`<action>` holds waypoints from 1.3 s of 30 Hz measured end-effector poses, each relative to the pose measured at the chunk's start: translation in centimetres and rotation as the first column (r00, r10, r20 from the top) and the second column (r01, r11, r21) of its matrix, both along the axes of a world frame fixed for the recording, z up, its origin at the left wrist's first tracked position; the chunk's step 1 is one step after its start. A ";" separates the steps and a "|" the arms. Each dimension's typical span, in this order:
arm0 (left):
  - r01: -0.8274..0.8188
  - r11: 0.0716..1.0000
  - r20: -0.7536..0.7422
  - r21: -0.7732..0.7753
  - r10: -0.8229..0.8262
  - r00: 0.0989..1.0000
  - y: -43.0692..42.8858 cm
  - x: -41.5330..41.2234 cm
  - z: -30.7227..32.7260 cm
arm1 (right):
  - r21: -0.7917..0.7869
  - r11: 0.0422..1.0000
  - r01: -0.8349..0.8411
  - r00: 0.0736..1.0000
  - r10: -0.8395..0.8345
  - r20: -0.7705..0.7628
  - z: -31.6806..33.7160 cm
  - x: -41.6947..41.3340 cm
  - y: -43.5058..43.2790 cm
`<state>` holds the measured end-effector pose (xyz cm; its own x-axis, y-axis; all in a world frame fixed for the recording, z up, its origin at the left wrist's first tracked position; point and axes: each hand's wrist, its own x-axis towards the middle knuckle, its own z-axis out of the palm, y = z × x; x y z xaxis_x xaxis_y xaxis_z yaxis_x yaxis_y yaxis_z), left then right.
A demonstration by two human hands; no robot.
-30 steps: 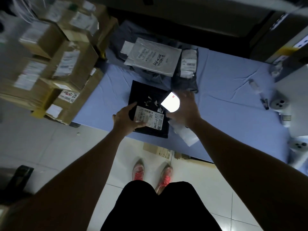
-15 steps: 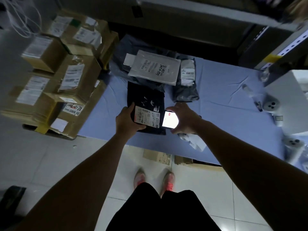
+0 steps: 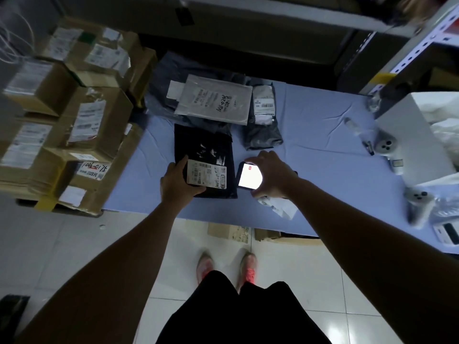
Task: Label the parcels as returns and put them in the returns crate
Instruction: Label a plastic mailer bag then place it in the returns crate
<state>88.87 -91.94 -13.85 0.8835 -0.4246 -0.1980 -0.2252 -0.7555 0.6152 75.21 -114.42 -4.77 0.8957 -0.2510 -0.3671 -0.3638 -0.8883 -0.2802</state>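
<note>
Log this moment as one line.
left hand: grips black parcel | right hand: holds lit phone beside its label | parcel: on blue table

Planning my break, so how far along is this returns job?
Looks done: handwriting on the label of the black parcel and on the silver mailer. In hand: the left hand grips the black parcel, the right hand holds a lit phone beside it. Left: these and the grey parcel lie on the table, none crated.

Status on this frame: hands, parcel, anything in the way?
Left hand grips black parcel near its label. Right hand holds lit phone beside it. Nothing blocking the parcel.
</note>
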 end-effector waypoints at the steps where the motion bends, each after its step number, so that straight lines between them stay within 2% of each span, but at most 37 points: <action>1: -0.001 0.998 -0.023 0.063 0.002 1.000 -0.1 0.0 -0.1 | 0.012 0.999 0.036 0.999 -0.036 0.013 -0.2 -0.1 -0.4; 4: -0.002 0.926 -0.017 0.379 0.009 1.000 -0.7 -0.3 -0.1 | 0.032 0.973 0.230 0.968 -0.232 0.095 -1.0 -0.6 -2.3; 6: -0.042 0.878 0.041 0.477 0.026 0.999 -1.5 -1.0 0.4 | 0.056 0.913 0.405 0.897 -0.408 0.168 -1.5 -1.1 -4.0; 8: -0.046 0.915 0.058 0.402 0.025 0.998 -2.9 -2.1 0.6 | 0.071 0.840 0.538 0.819 -0.541 0.193 -2.1 -1.8 -5.6; 9: -0.026 0.952 0.033 0.306 0.017 0.999 -3.8 -2.7 0.7 | 0.072 0.813 0.578 0.794 -0.581 0.180 -2.6 -2.2 -6.4; 11: 0.024 0.996 -0.041 0.080 -0.021 0.999 -5.8 -4.2 0.6 | 0.064 0.781 0.622 0.769 -0.624 0.140 -3.5 -3.0 -7.8; 13: 0.127 0.991 -0.064 -0.044 -0.130 0.989 -8.1 -5.9 0.7 | 0.062 0.775 0.629 0.767 -0.632 0.113 -4.6 -3.7 -8.7; 15: 0.229 0.971 -0.116 -0.067 -0.235 0.965 -10.4 -7.4 0.7 | 0.063 0.790 0.610 0.784 -0.613 0.097 -5.4 -4.2 -9.2; 19: 0.249 0.965 -0.185 -0.087 -0.262 0.947 -13.7 -9.3 0.4 | 0.063 0.786 0.614 0.786 -0.617 0.031 -7.5 -4.8 -10.2; 22: 0.238 0.964 -0.204 -0.117 -0.258 0.944 -14.6 -9.8 -0.5 | 0.094 0.772 0.628 0.773 -0.633 0.034 -8.7 -5.3 -10.9; 25: 0.191 0.972 -0.186 -0.135 -0.215 0.959 -15.0 -10.1 -1.0 | 0.075 0.807 0.586 0.806 -0.590 0.045 -9.1 -5.3 -11.7; 28: 0.111 0.980 -0.179 -0.168 -0.141 0.974 -15.6 -10.2 -1.2 | 0.006 0.834 0.551 0.834 -0.551 -0.025 -9.1 -5.0 -12.4; 31: 0.098 0.983 -0.189 -0.158 -0.128 0.974 -16.1 -9.9 -1.1 | -0.069 0.860 0.506 0.855 -0.510 -0.097 -8.9 -4.8 -12.6; 33: 0.094 0.982 -0.172 -0.162 -0.122 0.978 -16.5 -9.8 -1.0 | -0.111 0.878 0.465 0.882 -0.471 -0.034 -8.6 -4.4 -12.7; 34: 0.094 0.983 -0.166 -0.160 -0.121 0.979 -16.7 -9.8 -0.8 | -0.077 0.886 0.458 0.889 -0.455 0.050 -8.4 -4.1 -12.7; 36: 0.092 0.984 -0.173 -0.153 -0.119 0.978 -16.9 -9.8 -0.5 | 0.145 0.891 0.431 0.879 -0.451 0.155 -7.7 -3.0 -12.7; 39: 0.049 0.981 -0.219 -0.186 -0.090 0.972 -17.2 -10.1 -0.5 | 0.470 0.810 0.350 0.930 -0.360 -0.071 -6.3 -1.4 -12.3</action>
